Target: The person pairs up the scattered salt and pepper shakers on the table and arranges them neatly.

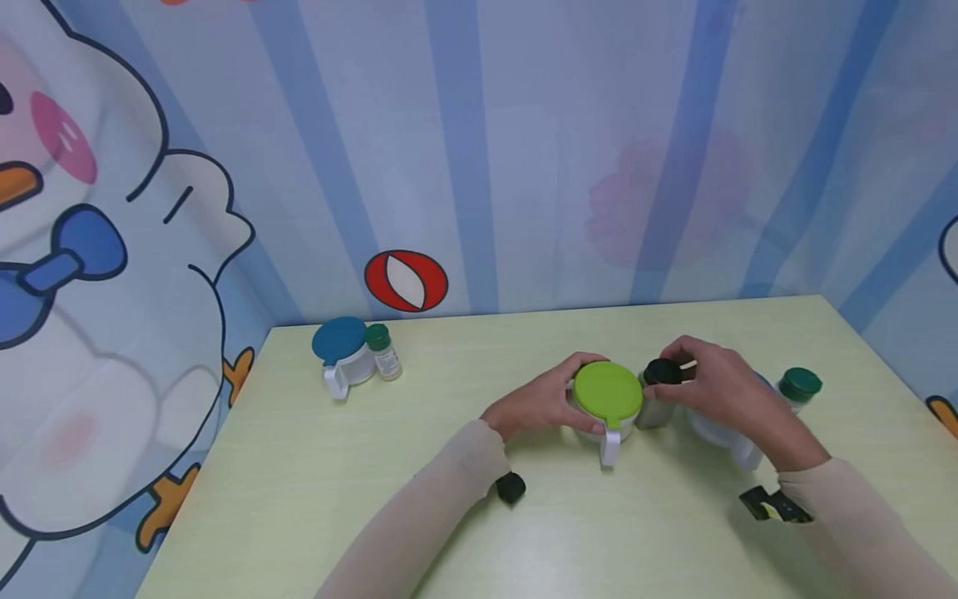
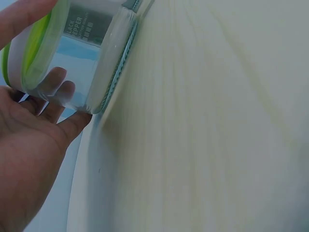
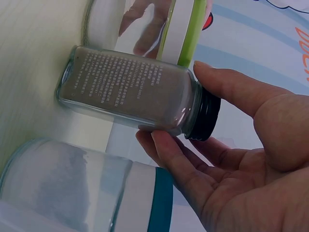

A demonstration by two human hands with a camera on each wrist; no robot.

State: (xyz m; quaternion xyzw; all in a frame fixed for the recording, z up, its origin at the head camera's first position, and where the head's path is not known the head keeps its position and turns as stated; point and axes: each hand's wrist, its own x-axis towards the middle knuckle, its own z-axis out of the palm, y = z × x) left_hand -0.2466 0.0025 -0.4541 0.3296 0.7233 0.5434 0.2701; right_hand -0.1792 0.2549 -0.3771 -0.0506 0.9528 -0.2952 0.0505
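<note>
While gripping a clear, round jar with a lime-green lid and white handle (image 1: 608, 391) right of the head view's centre, had the left hand (image 1: 542, 405) curled about its side. With the right hand (image 1: 718, 388), pinched a square-sided glass bottle with a black cap (image 3: 128, 92) by its top, between thumb and fingertips, just beside that jar and farther right. Had a clear, round, teal-lidded jar (image 3: 91, 188) near that hand, lower left in the right wrist view.

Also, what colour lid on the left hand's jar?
Lime green lid, clearest in the head view.
</note>
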